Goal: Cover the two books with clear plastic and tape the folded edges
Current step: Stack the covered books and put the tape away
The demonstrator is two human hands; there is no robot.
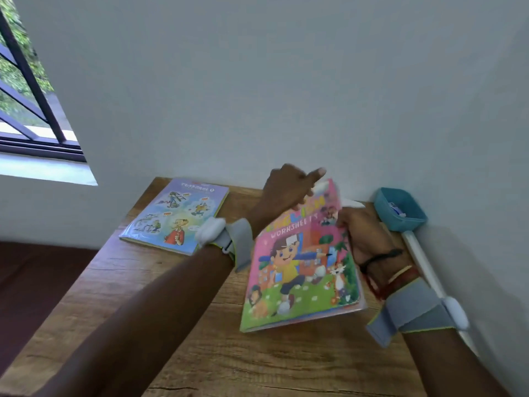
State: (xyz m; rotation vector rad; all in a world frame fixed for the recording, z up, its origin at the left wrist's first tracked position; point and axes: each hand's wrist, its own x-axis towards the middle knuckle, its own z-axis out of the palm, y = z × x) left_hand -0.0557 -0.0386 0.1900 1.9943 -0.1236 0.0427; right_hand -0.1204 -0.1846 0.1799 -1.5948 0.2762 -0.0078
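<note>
Pinched pink book [300, 267] by right edge with right hand [362, 236], tilted off bench [171, 325]. Couldn't tell blurred left hand's [286, 193] grip at top edge. Saw blue book [174, 216] flat at far left.

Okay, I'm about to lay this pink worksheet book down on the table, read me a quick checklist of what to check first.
1. Grip, right side: the right hand pinches the right edge of the glossy pink worksheet book: ok.
2. Grip, top: the left hand is at its top edge, but blurred: cannot tell.
3. Cover: clear plastic shows past its lower corner: ok. Folds taped: cannot tell.
4. Landing spot: bare wooden table in front: ok.
5. The flat lavender cartoon book lies apart from it: ok.
6. Tape: the blue plastic tray holds something white: cannot tell.
</note>
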